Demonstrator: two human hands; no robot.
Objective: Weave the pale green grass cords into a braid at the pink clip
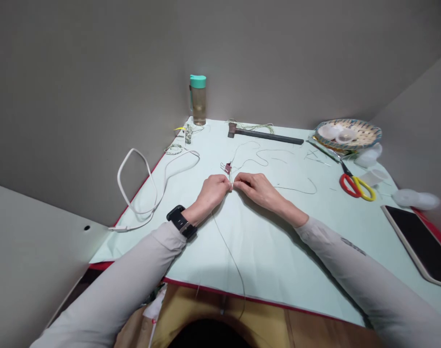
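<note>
My left hand (pixel 215 191) and my right hand (pixel 256 187) meet over the middle of the table, fingertips pinched close together on a thin cord (pixel 227 249). One length of the cord runs down from under my left hand and over the front edge. Just beyond my fingers a dark red binder clip (pixel 228 167) sits where the strands come together. Loose strands curl away behind it, and another strand (pixel 296 189) trails to the right of my right hand. The exact spot between my fingertips is too small to make out.
At the back lie a hammer (pixel 267 135) and a bottle (pixel 199 101). A white cable (pixel 164 179) loops on the left. To the right are scissors (pixel 357 186), a woven basket (pixel 368 135) with clear plastic cups, and a tablet-like device (pixel 421 241). Grey walls enclose the table.
</note>
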